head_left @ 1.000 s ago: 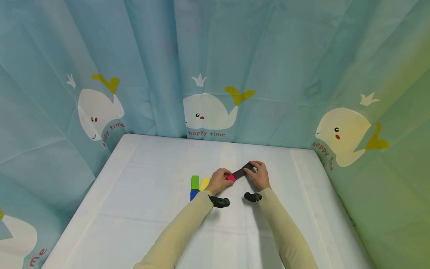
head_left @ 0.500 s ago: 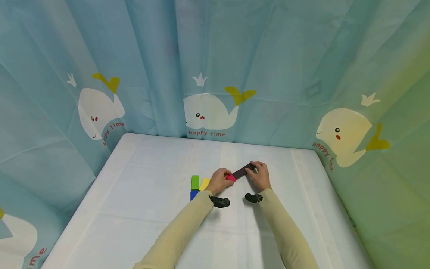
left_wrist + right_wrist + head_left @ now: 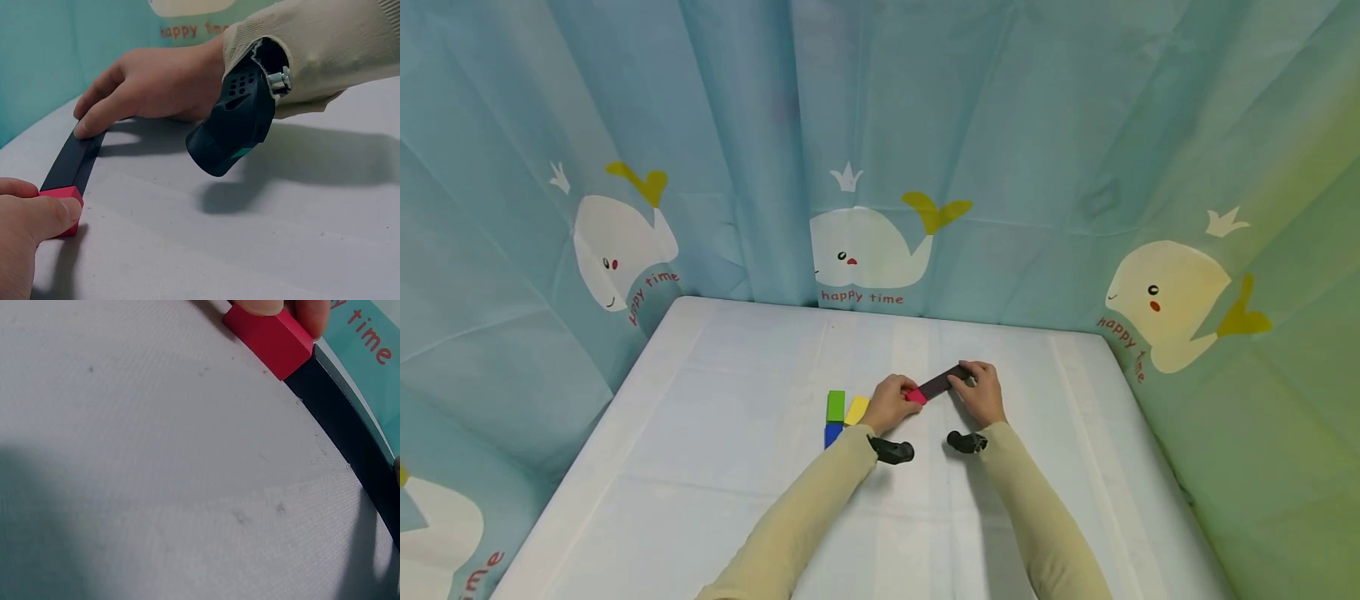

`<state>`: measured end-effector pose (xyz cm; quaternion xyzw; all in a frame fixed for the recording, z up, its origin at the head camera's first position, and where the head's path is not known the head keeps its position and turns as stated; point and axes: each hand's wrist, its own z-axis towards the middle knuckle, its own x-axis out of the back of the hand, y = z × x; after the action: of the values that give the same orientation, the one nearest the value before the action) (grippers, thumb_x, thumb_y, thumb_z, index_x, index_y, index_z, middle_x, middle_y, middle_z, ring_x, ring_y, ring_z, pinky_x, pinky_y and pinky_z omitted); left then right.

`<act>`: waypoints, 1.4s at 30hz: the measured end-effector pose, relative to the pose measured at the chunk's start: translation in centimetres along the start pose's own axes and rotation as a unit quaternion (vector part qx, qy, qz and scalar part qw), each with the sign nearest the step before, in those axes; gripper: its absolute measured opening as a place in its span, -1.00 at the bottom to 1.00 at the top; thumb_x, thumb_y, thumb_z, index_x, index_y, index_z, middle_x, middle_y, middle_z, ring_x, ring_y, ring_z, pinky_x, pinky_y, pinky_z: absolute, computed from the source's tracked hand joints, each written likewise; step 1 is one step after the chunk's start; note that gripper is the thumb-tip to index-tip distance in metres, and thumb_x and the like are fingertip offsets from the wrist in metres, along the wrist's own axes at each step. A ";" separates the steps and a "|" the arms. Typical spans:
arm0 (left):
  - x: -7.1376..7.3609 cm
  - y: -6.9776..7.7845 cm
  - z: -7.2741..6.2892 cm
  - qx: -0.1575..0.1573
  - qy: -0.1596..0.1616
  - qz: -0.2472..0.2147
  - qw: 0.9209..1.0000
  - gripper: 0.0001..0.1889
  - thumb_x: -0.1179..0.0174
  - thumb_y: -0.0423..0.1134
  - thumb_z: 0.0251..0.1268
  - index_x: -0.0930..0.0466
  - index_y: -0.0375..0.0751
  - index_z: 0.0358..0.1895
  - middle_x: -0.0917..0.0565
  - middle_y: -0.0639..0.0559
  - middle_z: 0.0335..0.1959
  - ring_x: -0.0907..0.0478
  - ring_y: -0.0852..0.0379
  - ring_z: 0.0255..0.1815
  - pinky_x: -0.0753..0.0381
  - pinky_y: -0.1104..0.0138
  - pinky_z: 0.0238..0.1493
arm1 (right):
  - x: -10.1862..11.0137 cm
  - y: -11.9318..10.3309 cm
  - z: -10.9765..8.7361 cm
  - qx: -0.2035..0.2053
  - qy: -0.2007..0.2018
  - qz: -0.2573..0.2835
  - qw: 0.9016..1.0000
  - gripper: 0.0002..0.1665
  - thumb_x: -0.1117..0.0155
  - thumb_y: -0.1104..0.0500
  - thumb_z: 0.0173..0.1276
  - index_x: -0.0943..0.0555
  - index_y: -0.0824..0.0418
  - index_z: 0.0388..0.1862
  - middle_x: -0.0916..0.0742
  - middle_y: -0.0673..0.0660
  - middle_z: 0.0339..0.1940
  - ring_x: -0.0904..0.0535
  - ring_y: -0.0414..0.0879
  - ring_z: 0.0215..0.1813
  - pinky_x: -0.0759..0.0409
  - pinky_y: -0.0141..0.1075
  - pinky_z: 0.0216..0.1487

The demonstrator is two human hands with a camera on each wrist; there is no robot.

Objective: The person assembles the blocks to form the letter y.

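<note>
My left hand pinches a red block between thumb and fingers. A black block lies end to end with it, and a second black block continues the row toward the back right. The far black block's end is between the thumb and fingers of my right hand. In the left wrist view the red block sits against the black row. The right wrist view shows the red block meeting the nearer black block, with a small seam farther along the row.
Left of my left hand are a green block, a blue block partly behind the sleeve, and a yellow block. A white cloth covers the table. Behind it hangs a blue-green curtain printed with whales.
The right hand has shifted slightly, and the far black block has come into straighter line with the nearer one. The left hand and red block have stayed in place.
</note>
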<state>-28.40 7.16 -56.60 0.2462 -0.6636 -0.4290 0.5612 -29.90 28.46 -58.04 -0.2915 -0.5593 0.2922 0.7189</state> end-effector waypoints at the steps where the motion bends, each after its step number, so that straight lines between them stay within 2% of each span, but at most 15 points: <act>1: 0.0 0.0 0.0 0.001 0.001 0.001 1.000 -0.66 -0.41 -0.30 0.16 -0.61 -0.26 0.01 -0.56 -0.03 -0.10 -0.50 0.15 -0.16 -0.54 0.34 -0.04 | 0.0 0.0 0.0 -0.001 -0.001 0.001 1.000 -0.45 -0.35 0.13 0.34 -0.53 0.42 0.21 -0.42 0.41 0.18 -0.36 0.26 0.24 -0.31 0.07 0.31; 5: -0.1 0.0 0.2 0.003 0.006 0.005 1.000 -0.66 -0.40 -0.29 0.17 -0.61 -0.26 0.00 -0.56 -0.02 -0.11 -0.48 0.15 -0.17 -0.54 0.33 -0.04 | 0.0 0.2 0.1 -0.004 -0.004 0.004 1.000 -0.44 -0.34 0.11 0.35 -0.53 0.41 0.22 -0.42 0.41 0.19 -0.36 0.26 0.25 -0.30 0.06 0.32; 13: -0.3 -0.3 0.2 -0.016 0.020 0.009 1.000 -0.68 -0.42 -0.29 0.13 -0.63 -0.25 -0.04 -0.56 -0.01 -0.15 -0.49 0.16 -0.20 -0.54 0.36 -0.09 | 0.0 0.3 0.1 -0.001 0.000 0.007 1.000 -0.42 -0.33 0.10 0.33 -0.52 0.42 0.22 -0.42 0.42 0.18 -0.36 0.27 0.24 -0.29 0.08 0.31; 23: -0.4 -0.3 0.3 -0.003 0.015 0.009 1.000 -0.68 -0.40 -0.30 0.15 -0.62 -0.25 -0.02 -0.56 -0.01 -0.13 -0.47 0.15 -0.19 -0.53 0.33 -0.07 | -0.1 0.2 -0.1 0.005 0.005 0.005 1.000 -0.44 -0.35 0.13 0.33 -0.53 0.43 0.20 -0.43 0.42 0.16 -0.38 0.28 0.22 -0.32 0.09 0.29; 42: -0.3 -0.3 0.1 -0.009 0.015 0.009 1.000 -0.68 -0.41 -0.29 0.14 -0.61 -0.24 -0.03 -0.55 0.01 -0.15 -0.47 0.16 -0.19 -0.52 0.35 -0.08 | -0.1 0.3 -0.1 0.000 0.007 0.005 1.000 -0.44 -0.36 0.13 0.34 -0.52 0.42 0.22 -0.42 0.41 0.17 -0.37 0.27 0.23 -0.31 0.06 0.31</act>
<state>-28.48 7.31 -57.04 0.2417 -0.6531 -0.4261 0.5775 -29.85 28.53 -58.37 -0.2964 -0.5531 0.2932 0.7213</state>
